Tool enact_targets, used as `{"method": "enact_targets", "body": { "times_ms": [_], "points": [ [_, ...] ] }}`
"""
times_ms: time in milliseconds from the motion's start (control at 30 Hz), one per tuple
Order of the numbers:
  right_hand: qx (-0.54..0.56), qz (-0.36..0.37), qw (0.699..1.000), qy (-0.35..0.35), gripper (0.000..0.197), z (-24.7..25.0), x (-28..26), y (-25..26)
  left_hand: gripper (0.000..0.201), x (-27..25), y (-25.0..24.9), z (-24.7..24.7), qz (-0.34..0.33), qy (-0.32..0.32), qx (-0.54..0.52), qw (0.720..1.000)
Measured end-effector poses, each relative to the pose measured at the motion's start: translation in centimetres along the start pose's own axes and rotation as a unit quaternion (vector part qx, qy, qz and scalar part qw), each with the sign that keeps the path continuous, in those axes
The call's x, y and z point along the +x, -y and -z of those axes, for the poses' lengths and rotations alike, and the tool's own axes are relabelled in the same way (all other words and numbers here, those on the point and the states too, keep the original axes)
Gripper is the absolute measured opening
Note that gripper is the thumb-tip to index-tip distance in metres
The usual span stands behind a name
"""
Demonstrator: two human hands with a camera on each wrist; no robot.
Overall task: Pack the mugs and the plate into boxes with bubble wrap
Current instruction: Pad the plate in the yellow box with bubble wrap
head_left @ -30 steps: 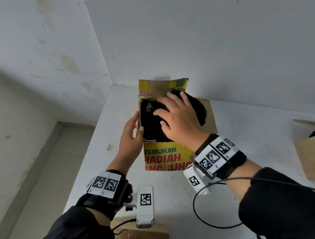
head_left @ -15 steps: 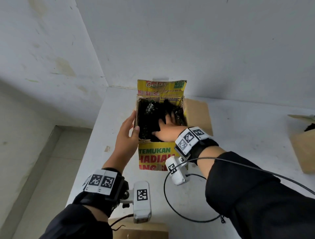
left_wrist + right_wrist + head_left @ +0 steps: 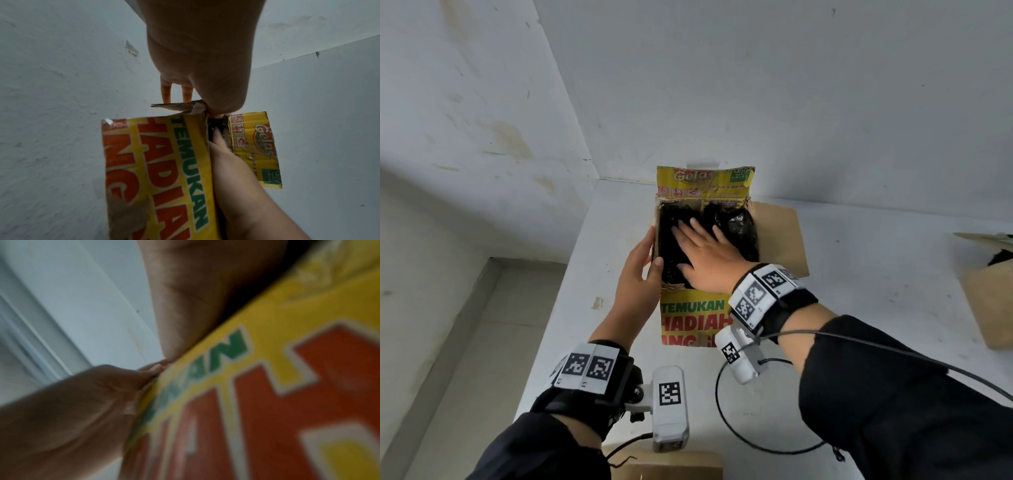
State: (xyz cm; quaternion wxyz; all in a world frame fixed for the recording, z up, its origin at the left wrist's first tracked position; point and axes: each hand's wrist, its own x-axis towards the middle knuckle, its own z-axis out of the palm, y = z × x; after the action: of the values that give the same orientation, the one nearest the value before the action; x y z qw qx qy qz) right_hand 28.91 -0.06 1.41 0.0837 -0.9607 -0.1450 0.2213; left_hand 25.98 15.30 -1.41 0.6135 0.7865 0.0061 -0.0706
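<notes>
A yellow printed cardboard box [image 3: 695, 311] stands open on the white table. Inside it lie black bubble-wrapped bundles [image 3: 739, 226]; what they wrap is hidden. My right hand [image 3: 705, 253] lies flat inside the box, fingers spread and straight, pressing on the left bundle. My left hand [image 3: 640, 274] grips the box's left wall, thumb over the rim and fingers outside. The left wrist view shows that thumb [image 3: 218, 104] at the torn rim of the box [image 3: 164, 162]. The right wrist view is blurred and shows the box front [image 3: 287, 369] close up.
The box's brown right flap [image 3: 780, 240] hangs open. A second brown box [image 3: 989, 301] with something black in it sits at the right edge. More cardboard [image 3: 671, 466] lies near me. The table's left edge [image 3: 571, 274] drops to the floor; a wall stands just behind.
My right hand pushed a black wrapped bundle from above the rim down into the box and now lies flat on the wrap. The left hand kept its hold on the box wall.
</notes>
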Motion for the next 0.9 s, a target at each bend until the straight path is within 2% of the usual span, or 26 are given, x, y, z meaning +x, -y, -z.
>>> {"method": "enact_targets", "body": {
  "times_ms": [100, 200, 267, 367, 433, 467, 500, 600, 733, 800, 900],
  "points": [
    [0.04, -0.014, 0.995, 0.086, 0.063, -0.8, 1.4, -0.4, 0.05, 0.1, 0.0, 0.1, 0.002, 0.001, 0.002, 1.0],
    [0.049, -0.012, 0.993, 0.103, 0.062, -0.8, 1.5, -0.7, 0.05, 0.1, 0.1, 0.1, 0.003, 0.003, 0.0, 1.0],
    [0.073, 0.002, 0.996, 0.055, 0.058, -0.2, 0.8, -0.7, 0.05, 0.0, 0.1, 0.0, 0.003, 0.004, -0.001, 1.0],
    [0.027, 0.035, 0.993, -0.11, 0.043, 0.6, -1.4, -0.2, 0.05, 0.0, 0.1, 0.0, 0.002, 0.005, -0.004, 1.0],
    [-0.019, 0.01, 0.981, -0.194, 0.04, 0.7, -2.9, 0.1, 0.049, 0.0, 0.1, 0.1, 0.005, 0.005, -0.009, 1.0],
    [-0.011, -0.019, 0.982, -0.186, 0.043, 0.6, -3.4, 0.2, 0.049, 0.0, 0.1, 0.1, 0.006, 0.004, -0.011, 1.0],
    [0.021, -0.05, 0.987, -0.149, 0.047, 0.5, -3.6, 0.2, 0.049, 0.0, 0.0, 0.1, 0.007, 0.005, -0.012, 1.0],
    [0.152, -0.135, 0.979, 0.013, 0.057, -0.1, -2.8, -0.4, 0.049, -0.2, -0.3, 0.0, 0.015, 0.008, -0.009, 1.0],
    [0.17, -0.196, 0.959, 0.112, 0.062, 0.0, -0.4, -1.0, 0.049, -0.3, -1.0, -0.1, 0.021, 0.007, -0.005, 1.0],
    [0.153, -0.2, 0.959, 0.133, 0.062, 0.5, -0.2, -1.1, 0.049, -0.4, -1.3, 0.0, 0.029, 0.004, -0.001, 1.0],
    [0.13, -0.161, 0.973, 0.101, 0.059, 1.1, -1.3, -0.8, 0.049, -0.5, -1.8, 0.2, 0.042, 0.004, 0.011, 0.999]
  ]
}}
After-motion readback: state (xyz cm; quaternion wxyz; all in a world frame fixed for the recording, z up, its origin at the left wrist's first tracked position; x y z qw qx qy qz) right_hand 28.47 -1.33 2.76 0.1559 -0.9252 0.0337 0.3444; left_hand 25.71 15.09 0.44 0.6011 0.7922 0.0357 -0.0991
